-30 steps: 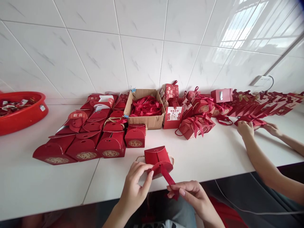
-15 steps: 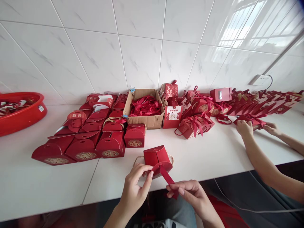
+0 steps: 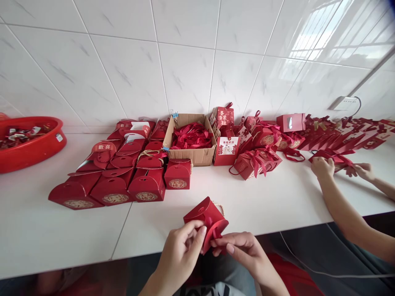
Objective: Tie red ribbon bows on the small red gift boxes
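A small red gift box (image 3: 207, 218) with a rope handle sits tilted at the table's near edge, right in front of me. My left hand (image 3: 182, 250) pinches its front face with thumb and fingers. My right hand (image 3: 243, 250) is closed on a red ribbon (image 3: 217, 233) at the box's front. Both hands meet at the box, just over the table edge.
Rows of folded red boxes (image 3: 112, 187) lie left of centre. A cardboard box of red ribbons (image 3: 191, 142) stands behind. A red basin (image 3: 31, 146) sits far left. Beribboned boxes (image 3: 256, 160) stand to the right, where another person's hands (image 3: 324, 166) work on one.
The box has tilted and come nearer the table edge. My right hand has moved up to the box, and the ribbon that hung stretched out is now bunched at its front.
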Demonstrator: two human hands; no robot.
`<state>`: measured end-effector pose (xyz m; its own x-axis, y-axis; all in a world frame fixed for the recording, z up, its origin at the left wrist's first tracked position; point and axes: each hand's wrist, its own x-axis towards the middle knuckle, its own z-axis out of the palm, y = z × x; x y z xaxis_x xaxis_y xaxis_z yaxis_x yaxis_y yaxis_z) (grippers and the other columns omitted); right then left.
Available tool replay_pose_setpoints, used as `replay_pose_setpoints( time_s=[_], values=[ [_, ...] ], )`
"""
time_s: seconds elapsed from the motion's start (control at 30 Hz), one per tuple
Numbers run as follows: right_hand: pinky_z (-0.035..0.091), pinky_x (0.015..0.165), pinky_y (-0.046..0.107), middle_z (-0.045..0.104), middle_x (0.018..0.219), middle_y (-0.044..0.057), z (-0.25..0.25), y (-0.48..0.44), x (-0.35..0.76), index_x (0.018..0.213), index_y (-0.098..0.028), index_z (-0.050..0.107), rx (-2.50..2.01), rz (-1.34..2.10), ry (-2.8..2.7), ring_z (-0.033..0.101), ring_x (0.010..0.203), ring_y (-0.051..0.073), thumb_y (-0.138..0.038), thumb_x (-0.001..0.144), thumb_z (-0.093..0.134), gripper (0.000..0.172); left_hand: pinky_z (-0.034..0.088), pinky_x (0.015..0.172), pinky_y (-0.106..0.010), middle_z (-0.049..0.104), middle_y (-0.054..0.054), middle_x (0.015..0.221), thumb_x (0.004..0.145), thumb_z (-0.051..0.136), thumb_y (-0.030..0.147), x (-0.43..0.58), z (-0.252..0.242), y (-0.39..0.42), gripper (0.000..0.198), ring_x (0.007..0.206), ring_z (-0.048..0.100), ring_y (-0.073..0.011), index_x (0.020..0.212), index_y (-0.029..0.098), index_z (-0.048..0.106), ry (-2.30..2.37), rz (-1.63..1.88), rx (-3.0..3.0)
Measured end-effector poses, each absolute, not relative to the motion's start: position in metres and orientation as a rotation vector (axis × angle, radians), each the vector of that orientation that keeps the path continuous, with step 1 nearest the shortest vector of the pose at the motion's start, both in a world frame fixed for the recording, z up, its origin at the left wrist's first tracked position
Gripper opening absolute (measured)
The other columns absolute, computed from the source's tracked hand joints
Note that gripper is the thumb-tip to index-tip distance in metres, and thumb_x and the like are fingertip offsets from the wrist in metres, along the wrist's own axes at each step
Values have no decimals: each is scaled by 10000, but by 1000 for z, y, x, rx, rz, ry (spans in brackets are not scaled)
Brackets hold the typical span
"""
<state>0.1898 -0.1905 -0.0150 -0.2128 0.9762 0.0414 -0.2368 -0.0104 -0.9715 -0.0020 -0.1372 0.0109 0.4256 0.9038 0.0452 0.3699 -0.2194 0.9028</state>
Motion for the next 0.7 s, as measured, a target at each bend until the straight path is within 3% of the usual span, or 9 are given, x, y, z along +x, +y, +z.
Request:
replay_pose_setpoints(
  time_s=[0.33,0.43,0.53,0.63,0.7],
  values=[
    [495,907,376,701,1070,69,-16,-200,192,1130,-274,665,-1055,1310,-1308,656,982,216,-257,887,593,253,400,452,-176,524,37,481,870,523,248,14,31,-122,205,430,456,-78,708,172,624,1054,911,2010],
    [476,904,348,704,1011,61,-10,-198,204,1010,-254,699,-1167,1124,-1405,640,983,215,-250,876,605,164,396,439,-170,521,45,495,850,559,200,9,47,-116,138,431,455,-70,736,168,629,1022,1132,2035],
    [480,771,297,674,840,44,5,-187,210,847,-222,689,-1175,939,-1409,621,818,177,-242,895,566,133,410,441,-157,564,55,539,822,591,118,-1,75,-114,82,441,488,-60,796,185,630,940,1340,2121],
    [462,784,300,634,903,40,29,-171,202,996,-240,670,-1070,821,-1438,574,826,165,-235,870,602,143,413,429,-154,616,62,599,767,638,66,-4,108,-117,156,455,522,-56,834,207,625,835,1482,2266],
    [448,864,324,629,1041,47,49,-160,191,1203,-282,594,-925,797,-1471,564,937,181,-233,837,650,373,432,448,-158,645,62,648,747,657,56,-2,125,-121,193,473,537,-55,853,214,625,776,1537,2330]
  ],
)
